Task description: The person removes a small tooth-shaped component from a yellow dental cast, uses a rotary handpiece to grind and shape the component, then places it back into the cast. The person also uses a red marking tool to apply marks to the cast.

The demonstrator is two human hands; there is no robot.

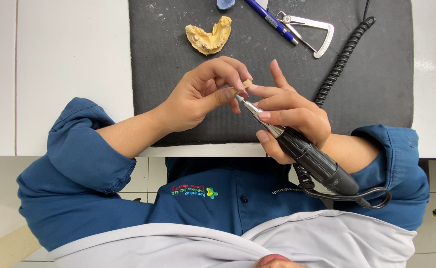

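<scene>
Tan, a tiny piece (241, 87) is pinched by the left hand (200, 94). A black drill (302, 151) is gripped by the right hand (290, 116), its tip touching the piece, above the grey mat (377, 74).

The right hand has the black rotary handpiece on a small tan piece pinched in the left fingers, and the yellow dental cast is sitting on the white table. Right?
Not quite: in the head view the yellow dental cast lies on the dark mat, not the white table. The right hand holds the handpiece; the left hand pinches the tan piece.

yellow dental cast (209, 35), blue pen (271, 21), caliper (313, 33)
</scene>
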